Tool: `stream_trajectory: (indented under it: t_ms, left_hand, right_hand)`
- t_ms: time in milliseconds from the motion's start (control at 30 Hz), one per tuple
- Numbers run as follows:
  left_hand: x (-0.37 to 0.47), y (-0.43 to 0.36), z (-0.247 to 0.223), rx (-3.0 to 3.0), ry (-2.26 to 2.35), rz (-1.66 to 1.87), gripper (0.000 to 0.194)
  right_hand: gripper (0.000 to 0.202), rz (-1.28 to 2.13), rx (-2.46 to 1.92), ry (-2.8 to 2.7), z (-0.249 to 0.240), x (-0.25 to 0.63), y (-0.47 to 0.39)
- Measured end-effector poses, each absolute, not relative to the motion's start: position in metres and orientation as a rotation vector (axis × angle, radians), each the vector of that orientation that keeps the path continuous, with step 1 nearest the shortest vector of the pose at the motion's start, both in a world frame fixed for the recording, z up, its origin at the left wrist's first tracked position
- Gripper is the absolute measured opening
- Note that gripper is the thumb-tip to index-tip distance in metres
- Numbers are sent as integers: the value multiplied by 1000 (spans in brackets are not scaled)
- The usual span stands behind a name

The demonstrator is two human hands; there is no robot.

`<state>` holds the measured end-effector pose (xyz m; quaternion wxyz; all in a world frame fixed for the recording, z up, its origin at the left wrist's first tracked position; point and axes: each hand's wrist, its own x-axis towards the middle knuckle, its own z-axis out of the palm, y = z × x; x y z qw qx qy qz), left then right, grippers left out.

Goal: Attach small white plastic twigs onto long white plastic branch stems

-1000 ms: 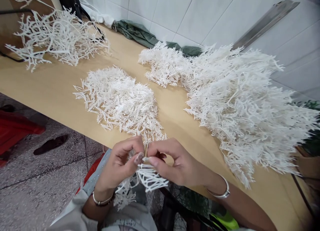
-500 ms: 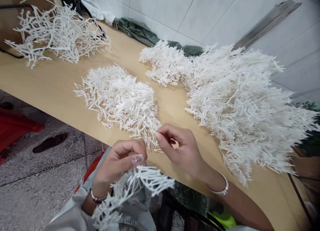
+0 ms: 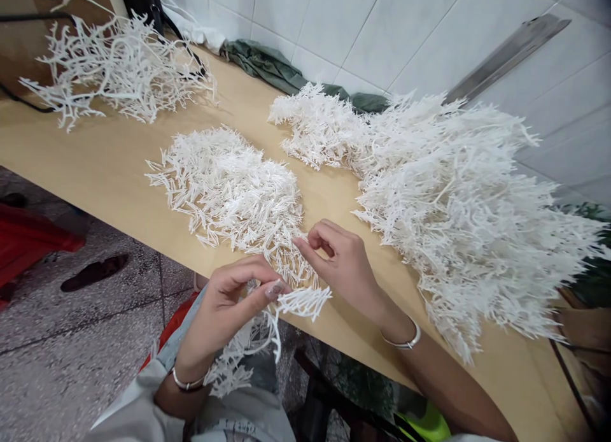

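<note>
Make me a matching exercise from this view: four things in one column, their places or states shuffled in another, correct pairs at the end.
Things
1. Left hand
2. Right hand
3. Dark green cloth
4. Dark shoe

Places or states
A. Lying on the speckled floor
B. At the right edge of the middle heap of white sprigs
C. Bunched along the foot of the tiled wall
D. Pinching a white branching strand

Right pairs
1-D, 2-B, 3-C, 4-A
</note>
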<state>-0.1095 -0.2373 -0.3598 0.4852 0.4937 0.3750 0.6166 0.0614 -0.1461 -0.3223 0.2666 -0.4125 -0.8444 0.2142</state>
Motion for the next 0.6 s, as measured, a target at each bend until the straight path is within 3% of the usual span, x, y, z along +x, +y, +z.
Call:
stream_trajectory:
  t_ms: [167,267,600]
  left_hand:
    - [-108,-237,-355,1200,979,1481,14]
    - [-107,-238,-353,1168,979,1456,17]
    - [-109,-236,-363,1004,720,1217,36]
  right_hand:
    - [33,1324,-768,-2246,-300,59,-164]
    - [30,1582,-763,-2270,-293,61,-170]
    - [34,1641,-726,-2188,-292,60,-178]
